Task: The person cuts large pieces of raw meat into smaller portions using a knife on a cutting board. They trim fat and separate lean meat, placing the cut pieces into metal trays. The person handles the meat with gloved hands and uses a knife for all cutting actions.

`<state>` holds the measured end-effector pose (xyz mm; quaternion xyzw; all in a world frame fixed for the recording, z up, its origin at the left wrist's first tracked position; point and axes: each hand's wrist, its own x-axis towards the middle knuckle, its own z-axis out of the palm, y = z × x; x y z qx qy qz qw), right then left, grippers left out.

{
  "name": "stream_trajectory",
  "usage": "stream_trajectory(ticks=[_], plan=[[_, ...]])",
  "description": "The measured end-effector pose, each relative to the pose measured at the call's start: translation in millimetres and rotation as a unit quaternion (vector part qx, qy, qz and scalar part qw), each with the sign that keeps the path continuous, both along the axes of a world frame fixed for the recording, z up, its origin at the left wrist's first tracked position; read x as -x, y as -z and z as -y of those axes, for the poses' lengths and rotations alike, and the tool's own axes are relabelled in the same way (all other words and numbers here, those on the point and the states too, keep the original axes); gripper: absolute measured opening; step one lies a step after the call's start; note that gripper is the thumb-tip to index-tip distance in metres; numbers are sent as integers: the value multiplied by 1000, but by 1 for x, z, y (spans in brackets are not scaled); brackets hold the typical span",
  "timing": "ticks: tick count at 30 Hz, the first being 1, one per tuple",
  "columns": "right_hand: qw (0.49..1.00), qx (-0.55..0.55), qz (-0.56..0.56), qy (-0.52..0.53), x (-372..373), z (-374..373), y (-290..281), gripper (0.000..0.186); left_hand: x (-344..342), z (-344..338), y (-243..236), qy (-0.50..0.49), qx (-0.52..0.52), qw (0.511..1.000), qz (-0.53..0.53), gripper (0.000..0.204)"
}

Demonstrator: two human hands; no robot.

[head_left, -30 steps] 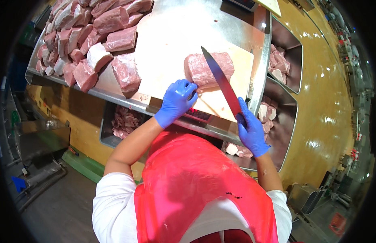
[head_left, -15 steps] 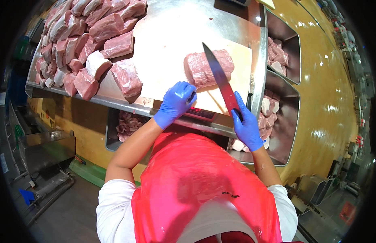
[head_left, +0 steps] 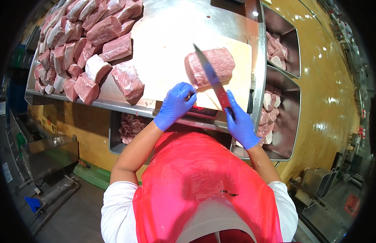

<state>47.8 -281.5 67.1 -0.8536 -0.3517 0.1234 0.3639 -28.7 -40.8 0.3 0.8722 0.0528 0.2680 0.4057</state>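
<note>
Meat block on board, knife laid across it

Meat block, pink w/ pale fat on its near face, lies on the white cutting board, right of centre, close to the board's near-right corner. Knife blade crosses the block's near-left part at a slant, tip pointing up-left, dark handle end down by the near edge. Right hand, blue glove, is wrapped around the handle, index finger stretched along the blade's back. Left hand, also blue glove, fingers curled in loosely w/ nothing visible inside, sits at the board's near edge just left of the block; can't tell if fingertips touch the meat.

Pile of meat cuts fills the left side of the steel table, two or three cuts spilling onto the board's left part. Red-lit display strip shows under the near edge, btw the hands. Bins w/ meat pieces sit at right, beside the table. Red apron over white sleeves fills the lower view.
</note>
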Motion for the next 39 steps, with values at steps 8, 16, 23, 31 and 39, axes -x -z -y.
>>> stream_trajectory(ticks=[8,16,23,31,39], plan=[[983,82,126,-105,-10,-62,8,87,-8,-4,0,5,37,998,51,18],[960,210,143,-116,17,9,-14,87,-14,-5,2,-40,12,997,59,25],[952,266,98,-118,24,69,-69,84,4,-23,-11,-78,21,995,-61,18],[998,51,17,44,27,-1,-27,70,-5,-18,-7,43,-102,993,-39,17],[989,44,143,4,28,-87,-1,77,-9,-56,0,152,-31,986,-56,16]])
